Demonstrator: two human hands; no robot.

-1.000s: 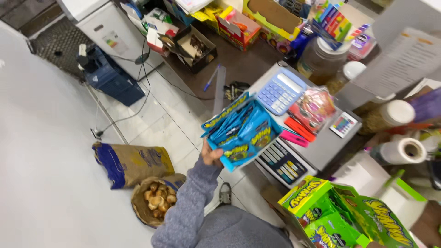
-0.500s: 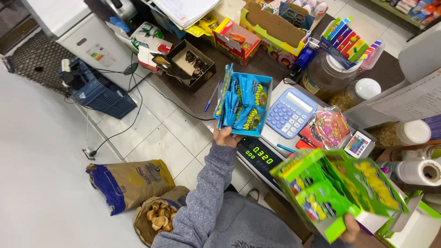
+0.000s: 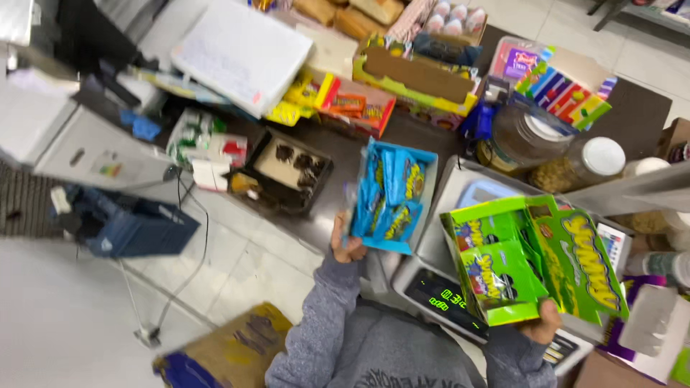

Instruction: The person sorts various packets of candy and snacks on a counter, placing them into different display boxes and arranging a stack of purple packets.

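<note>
Both boxes have shifted since half a second ago: the open blue cardboard display box of blue-and-yellow candy packets (image 3: 392, 197) now sits lower and nearer the body, and the bright green cardboard display box with its lid flipped open (image 3: 528, 262) has risen from the lower right corner toward the middle of the view, so the two now hang almost side by side over the surface (image 3: 402, 129).

Left hand (image 3: 345, 241), at about 7 o'clock from the blue box, has its fingers closed on that box's lower left corner, tilting its open face toward the camera. Right hand (image 3: 540, 327), at 6 o'clock under the green box, grips its bottom edge; only a few fingers show.

Beneath the green box a grey weighing scale with a green digital readout (image 3: 442, 294) is partly covered. At 1 o'clock from the blue box stand a brown clear jar with a white lid (image 3: 521, 136) and a second white-lidded jar (image 3: 586, 162). At 9 o'clock lies a shallow black tray of dark sweets (image 3: 287, 169).

Brought level like this, the two boxes look held up for comparing or sorting.
</note>
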